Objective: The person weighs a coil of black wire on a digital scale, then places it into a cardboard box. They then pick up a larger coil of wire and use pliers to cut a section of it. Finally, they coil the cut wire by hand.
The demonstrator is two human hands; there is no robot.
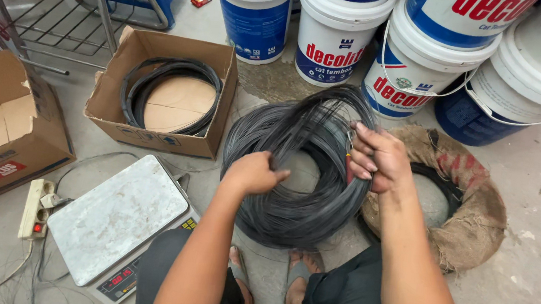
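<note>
Far left, an open cardboard box (5,130) and a power strip (35,207) lie on the floor (522,288). Next, a digital scale (120,220) with a bare steel platform; behind it, a second box (164,89) holds a smaller coil of black wire (170,93). Centre: my left hand (254,173) is closed in a fist around strands on the near-left side of the large coil of dark wire (298,174), which rests tilted on the floor between my feet and the paint buckets (335,32). My right hand (379,157) curls over the coil's right rim, pinching strands and a small red-handled tool, apparently. I judge the coil heavy, springy and prone to unravelling; grip whole bundles on opposite sides. Right: a burlap-wrapped ring (469,217).
</note>
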